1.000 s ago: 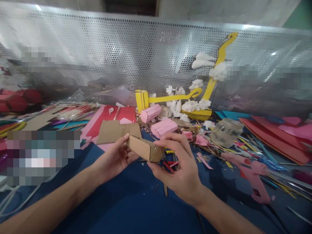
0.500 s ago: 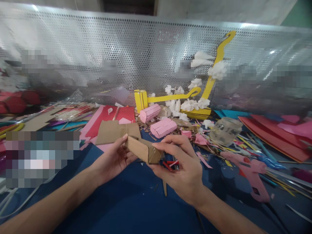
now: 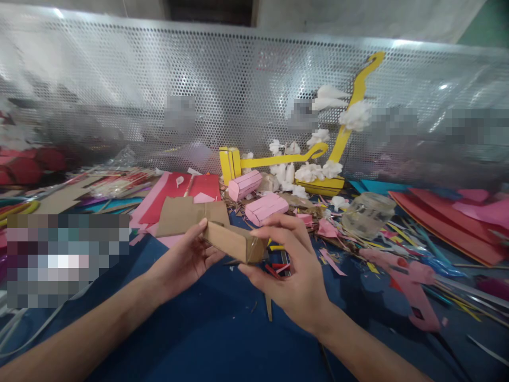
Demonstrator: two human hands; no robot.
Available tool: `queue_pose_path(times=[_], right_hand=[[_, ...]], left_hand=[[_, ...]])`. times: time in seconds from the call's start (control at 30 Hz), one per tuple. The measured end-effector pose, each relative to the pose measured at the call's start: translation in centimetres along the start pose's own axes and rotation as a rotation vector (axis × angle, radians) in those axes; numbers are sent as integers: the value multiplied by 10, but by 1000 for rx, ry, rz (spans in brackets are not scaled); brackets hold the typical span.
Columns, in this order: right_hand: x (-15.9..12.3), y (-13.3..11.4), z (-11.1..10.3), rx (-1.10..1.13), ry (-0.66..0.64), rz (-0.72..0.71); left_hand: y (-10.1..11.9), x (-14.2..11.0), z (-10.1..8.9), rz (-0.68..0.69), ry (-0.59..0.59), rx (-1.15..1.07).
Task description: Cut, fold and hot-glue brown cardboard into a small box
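Note:
A small brown cardboard box [image 3: 234,242], long and folded, is held between both hands above the blue table surface [image 3: 222,339]. My left hand [image 3: 185,260] grips its left end, thumb on top. My right hand [image 3: 294,270] pinches the right end, where shiny clear tape covers the flap, fingers curled over it. Behind the box lies a flat piece of brown cardboard [image 3: 183,214].
Two pink paper boxes [image 3: 265,207] lie beyond the hands, with a yellow foam model with white cotton tufts [image 3: 318,159] against the perforated metal screen [image 3: 199,90]. A clear glass jar [image 3: 368,212] stands to the right, pink scissors [image 3: 409,281] lie nearby, and paper scraps and coloured sheets are scattered around.
The box has tilted slightly and risen a little. My right fingers have shifted along its taped end. My left hand has kept its hold.

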State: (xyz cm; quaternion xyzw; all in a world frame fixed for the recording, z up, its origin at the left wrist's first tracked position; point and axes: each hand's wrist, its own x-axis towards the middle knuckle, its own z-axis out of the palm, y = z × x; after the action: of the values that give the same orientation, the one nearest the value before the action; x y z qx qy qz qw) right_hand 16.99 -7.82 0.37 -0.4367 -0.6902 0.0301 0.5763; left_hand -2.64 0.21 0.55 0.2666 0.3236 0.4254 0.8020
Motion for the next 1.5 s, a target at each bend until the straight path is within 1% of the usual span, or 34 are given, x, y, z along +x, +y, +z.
queue_pose_path(times=[0.1, 0.17, 0.27, 0.4, 0.47, 0.6, 0.77, 0.83, 0.9, 0.97, 1.03, 1.17, 1.23, 1.37, 1.47, 1.5], right_hand=[[-4, 5, 6, 143, -21, 265], [-6, 8, 10, 281, -53, 395], [-4, 12, 13, 427, -54, 454], [2, 14, 10, 471, 19, 511], [4, 15, 9, 500, 19, 531], [4, 19, 8, 504, -54, 524], [0, 28, 13, 535, -64, 529], [-1, 33, 14, 477, -71, 517], [-2, 37, 14, 378, -52, 480], [-2, 39, 14, 300, -34, 449], [-2, 39, 13, 278, -40, 433], [-3, 33, 10, 256, -117, 398], [-4, 30, 9, 229, -176, 371], [-6, 23, 9, 202, -279, 289], [-6, 20, 9, 123, -311, 193], [-6, 19, 9, 88, -318, 160]], left_hand=[[0, 1, -3, 77, -36, 20], [0, 0, -5, 142, -79, 73], [-1, -2, -6, 279, -151, 179], [-4, -5, -5, 426, -187, 218], [-4, -5, -5, 477, -195, 220], [-2, -5, -6, 560, -158, 273], [1, -5, -7, 586, -92, 322], [2, -8, -5, 603, -63, 346], [2, -12, -4, 649, -47, 415], [0, -16, -5, 730, -53, 531], [-2, -18, -7, 821, -76, 666], [-5, -19, -14, 930, -102, 869], [-5, -19, -15, 952, -101, 912], [-3, -20, -14, 960, -101, 930], [-3, -20, -12, 962, -125, 952], [-3, -20, -12, 976, -152, 976]])
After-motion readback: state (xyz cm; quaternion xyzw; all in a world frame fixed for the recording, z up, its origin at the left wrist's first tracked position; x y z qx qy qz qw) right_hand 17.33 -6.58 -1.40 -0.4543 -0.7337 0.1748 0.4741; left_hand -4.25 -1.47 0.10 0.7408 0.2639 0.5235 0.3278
